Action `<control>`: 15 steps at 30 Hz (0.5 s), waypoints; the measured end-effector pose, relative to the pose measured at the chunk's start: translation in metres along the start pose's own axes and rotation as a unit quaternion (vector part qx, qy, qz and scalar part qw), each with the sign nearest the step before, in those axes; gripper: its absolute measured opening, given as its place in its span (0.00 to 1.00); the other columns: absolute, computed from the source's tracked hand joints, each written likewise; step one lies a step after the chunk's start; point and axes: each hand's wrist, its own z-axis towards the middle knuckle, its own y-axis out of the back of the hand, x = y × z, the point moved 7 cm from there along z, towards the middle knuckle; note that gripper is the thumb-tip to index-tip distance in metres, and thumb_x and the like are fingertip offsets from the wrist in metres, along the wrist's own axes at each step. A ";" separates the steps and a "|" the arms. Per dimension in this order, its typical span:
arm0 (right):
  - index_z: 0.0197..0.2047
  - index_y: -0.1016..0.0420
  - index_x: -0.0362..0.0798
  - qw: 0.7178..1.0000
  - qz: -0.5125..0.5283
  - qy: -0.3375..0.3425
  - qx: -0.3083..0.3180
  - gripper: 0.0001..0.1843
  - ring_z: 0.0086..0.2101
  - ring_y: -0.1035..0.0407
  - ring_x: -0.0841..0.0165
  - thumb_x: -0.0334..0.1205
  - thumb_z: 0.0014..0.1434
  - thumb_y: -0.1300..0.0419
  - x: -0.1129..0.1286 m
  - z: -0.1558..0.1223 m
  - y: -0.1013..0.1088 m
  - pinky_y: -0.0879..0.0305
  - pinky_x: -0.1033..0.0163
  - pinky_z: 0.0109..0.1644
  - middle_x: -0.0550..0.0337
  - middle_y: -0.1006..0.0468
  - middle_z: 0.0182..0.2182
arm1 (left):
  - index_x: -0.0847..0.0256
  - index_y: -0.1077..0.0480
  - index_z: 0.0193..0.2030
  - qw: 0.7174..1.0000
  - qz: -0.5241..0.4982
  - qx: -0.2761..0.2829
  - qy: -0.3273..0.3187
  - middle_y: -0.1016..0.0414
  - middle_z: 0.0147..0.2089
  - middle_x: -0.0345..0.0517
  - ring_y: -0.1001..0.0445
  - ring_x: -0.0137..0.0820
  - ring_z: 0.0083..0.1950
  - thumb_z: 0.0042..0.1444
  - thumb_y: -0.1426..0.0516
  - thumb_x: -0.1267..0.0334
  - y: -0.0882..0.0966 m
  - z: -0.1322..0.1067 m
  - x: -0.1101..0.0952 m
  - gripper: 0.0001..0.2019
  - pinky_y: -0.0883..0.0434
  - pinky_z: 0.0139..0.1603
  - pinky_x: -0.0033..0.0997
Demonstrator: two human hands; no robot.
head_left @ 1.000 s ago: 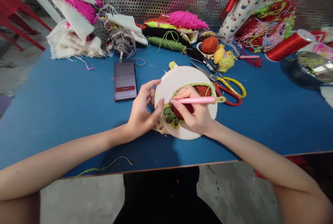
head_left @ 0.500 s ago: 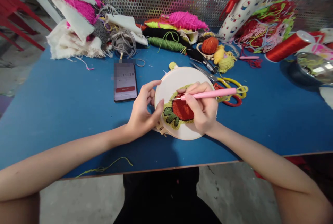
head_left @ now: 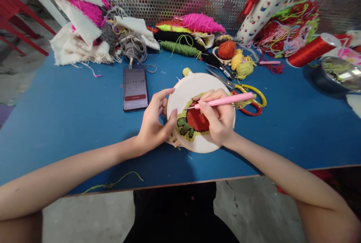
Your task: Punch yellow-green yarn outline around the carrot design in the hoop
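Observation:
My left hand [head_left: 156, 119] grips the left rim of a round embroidery hoop [head_left: 205, 146], thumb on top and fingers partly hidden beneath. White cloth stretched in the hoop carries a looped-yarn design [head_left: 197, 119] of a red shape with dark green leaves and a yellow-green border. In my right hand [head_left: 220, 117] is a pink punch needle [head_left: 229, 99], held like a pen. Its thin metal tip points left at the yellow-green border by the red shape. Yellow-green yarn hangs near the handle's rear end. Scissors [head_left: 258, 96] with red and yellow handles lie just right of the hoop.
On the blue table [head_left: 84, 122], a phone [head_left: 135, 90] lies left of the hoop. Yarn skeins [head_left: 180, 47], cloth scraps [head_left: 81, 43] and a patterned bottle [head_left: 265, 9] line the back. A red thread spool [head_left: 308, 51] and a metal bowl [head_left: 344, 73] stand at right.
The punch needle has shifted slightly left and its handle tilts a little differently; the yarn loop at its rear end no longer stands out beyond it. My left hand keeps its hold on the hoop.

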 end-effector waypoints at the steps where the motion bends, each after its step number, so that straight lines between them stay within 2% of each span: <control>1: 0.35 0.33 0.51 1.000 0.005 -0.003 -0.010 0.05 0.35 0.27 0.69 0.38 0.64 0.42 0.000 0.000 0.001 0.27 0.56 0.43 0.64 0.29 0.29 | 0.59 0.39 0.59 1.000 0.000 0.001 0.000 0.40 0.33 0.37 0.39 0.24 0.31 0.60 0.44 0.70 0.000 0.000 0.000 0.20 0.34 0.30 0.27; 5: 0.34 0.33 0.52 0.999 0.015 -0.002 -0.034 0.06 0.33 0.28 0.70 0.39 0.64 0.42 -0.001 0.001 0.003 0.26 0.56 0.42 0.66 0.32 0.27 | 0.59 0.39 0.59 1.000 -0.001 0.003 -0.001 0.40 0.33 0.37 0.39 0.24 0.31 0.59 0.44 0.71 0.000 -0.001 -0.001 0.20 0.34 0.30 0.27; 8: 0.35 0.34 0.52 0.999 -0.011 0.006 -0.030 0.05 0.33 0.28 0.70 0.38 0.64 0.43 -0.001 0.001 0.003 0.26 0.56 0.41 0.65 0.32 0.28 | 0.59 0.39 0.58 1.000 0.003 0.002 -0.005 0.40 0.32 0.37 0.39 0.24 0.31 0.60 0.44 0.71 0.000 -0.001 -0.002 0.20 0.34 0.30 0.27; 11: 0.36 0.33 0.52 0.993 -0.094 0.061 0.019 0.03 0.35 0.28 0.68 0.35 0.63 0.43 0.006 0.000 -0.005 0.28 0.54 0.42 0.62 0.29 0.31 | 0.59 0.39 0.58 1.000 0.011 -0.001 -0.021 0.40 0.32 0.37 0.38 0.25 0.31 0.60 0.44 0.70 0.001 0.000 -0.005 0.20 0.32 0.31 0.27; 13: 0.36 0.33 0.52 0.976 -0.171 0.109 0.072 0.05 0.35 0.30 0.66 0.33 0.61 0.41 0.013 -0.003 -0.015 0.29 0.54 0.40 0.61 0.28 0.30 | 0.59 0.38 0.58 0.999 0.022 -0.005 -0.035 0.39 0.33 0.37 0.38 0.25 0.31 0.61 0.44 0.70 0.002 0.000 -0.008 0.19 0.32 0.31 0.27; 15: 0.34 0.33 0.51 0.963 -0.219 0.118 0.106 0.05 0.34 0.31 0.65 0.33 0.61 0.40 0.014 -0.004 -0.021 0.31 0.54 0.39 0.61 0.27 0.29 | 0.59 0.38 0.58 0.999 0.029 -0.005 -0.036 0.39 0.33 0.37 0.37 0.25 0.31 0.61 0.44 0.69 0.002 0.001 -0.008 0.18 0.31 0.32 0.27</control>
